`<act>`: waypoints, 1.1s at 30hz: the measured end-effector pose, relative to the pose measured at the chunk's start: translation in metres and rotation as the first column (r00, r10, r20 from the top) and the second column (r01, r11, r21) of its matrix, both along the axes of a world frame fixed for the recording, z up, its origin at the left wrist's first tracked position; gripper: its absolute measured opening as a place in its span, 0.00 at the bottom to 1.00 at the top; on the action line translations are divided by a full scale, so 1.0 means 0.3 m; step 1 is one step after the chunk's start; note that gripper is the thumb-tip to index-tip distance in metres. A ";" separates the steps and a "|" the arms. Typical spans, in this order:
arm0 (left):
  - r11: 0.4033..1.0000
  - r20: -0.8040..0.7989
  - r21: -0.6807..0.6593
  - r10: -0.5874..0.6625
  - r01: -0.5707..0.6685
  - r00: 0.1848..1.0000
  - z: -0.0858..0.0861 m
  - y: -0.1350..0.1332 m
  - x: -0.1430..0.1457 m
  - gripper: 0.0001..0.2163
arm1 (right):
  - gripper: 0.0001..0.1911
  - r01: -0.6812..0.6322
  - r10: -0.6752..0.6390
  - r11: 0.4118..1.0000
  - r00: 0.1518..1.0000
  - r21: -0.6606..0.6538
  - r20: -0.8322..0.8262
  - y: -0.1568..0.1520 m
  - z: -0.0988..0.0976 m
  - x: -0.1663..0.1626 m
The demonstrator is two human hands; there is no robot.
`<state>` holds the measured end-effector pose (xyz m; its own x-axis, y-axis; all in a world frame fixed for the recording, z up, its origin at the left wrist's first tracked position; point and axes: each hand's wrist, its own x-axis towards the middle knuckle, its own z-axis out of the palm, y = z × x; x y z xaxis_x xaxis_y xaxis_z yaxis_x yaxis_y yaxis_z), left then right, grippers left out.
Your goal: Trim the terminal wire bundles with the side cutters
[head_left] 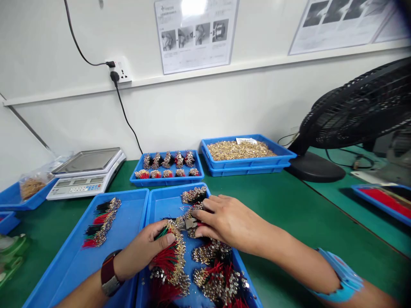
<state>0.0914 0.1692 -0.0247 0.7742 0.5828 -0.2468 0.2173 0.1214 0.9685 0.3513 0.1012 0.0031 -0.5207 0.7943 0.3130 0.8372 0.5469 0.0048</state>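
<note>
My left hand (150,246) is closed on a bundle of red and dark wires (168,252) tipped with gold metal terminals, over the middle blue tray (160,199). In my right hand (224,220) is a pair of pliers (189,223) with red handles, gripped between thumb and fingers. The jaws touch or nearly touch the terminals at the far end of the bundle; whether they clamp one I cannot tell. More wire bundles (221,280) with ring-like metal ends lie in the same tray, right of and below the pliers.
Left stands another blue tray (125,205) with a row of wire bundles (102,222). Behind are a weighing scale (86,171), a small blue tray of sorted bundles (167,182) and stacked trays of gold terminals (240,149). A black fan (356,107) rises at right.
</note>
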 end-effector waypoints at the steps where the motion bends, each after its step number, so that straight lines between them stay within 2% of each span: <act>1: 1.000 0.001 -0.023 0.001 -0.001 1.000 0.002 -0.002 0.000 0.23 | 0.23 0.002 -0.002 1.000 1.000 0.008 0.000 0.000 -0.002 -0.001; 9: 0.978 0.016 -0.207 0.008 -0.004 1.000 0.000 -0.006 -0.003 0.25 | 0.24 -0.031 0.031 0.999 0.999 -0.014 -0.008 -0.005 0.001 -0.004; 14: 0.985 -0.001 -0.119 0.123 -0.122 0.992 -0.006 -0.011 0.004 0.24 | 0.23 -0.042 0.043 0.997 0.999 -0.067 0.013 -0.008 0.001 -0.002; 17: 0.989 -0.022 -0.057 0.135 -0.136 0.991 -0.021 -0.008 0.003 0.24 | 0.22 -0.055 0.056 0.993 0.998 -0.105 0.014 -0.009 0.003 -0.001; 24: 0.996 -0.054 0.000 0.094 -0.095 0.994 -0.028 0.007 -0.006 0.24 | 0.25 -0.095 0.086 0.988 0.993 -0.120 -0.076 -0.011 0.020 -0.003; 29: 0.999 -0.073 -0.027 -0.024 0.022 0.997 -0.011 0.007 -0.007 0.24 | 0.26 -0.052 0.050 0.997 0.998 -0.057 -0.038 -0.013 0.016 -0.003; 33: 0.998 -0.084 -0.042 -0.050 0.047 0.995 -0.003 0.008 -0.008 0.23 | 0.24 -0.046 0.045 0.998 0.999 -0.046 -0.010 -0.015 0.006 -0.005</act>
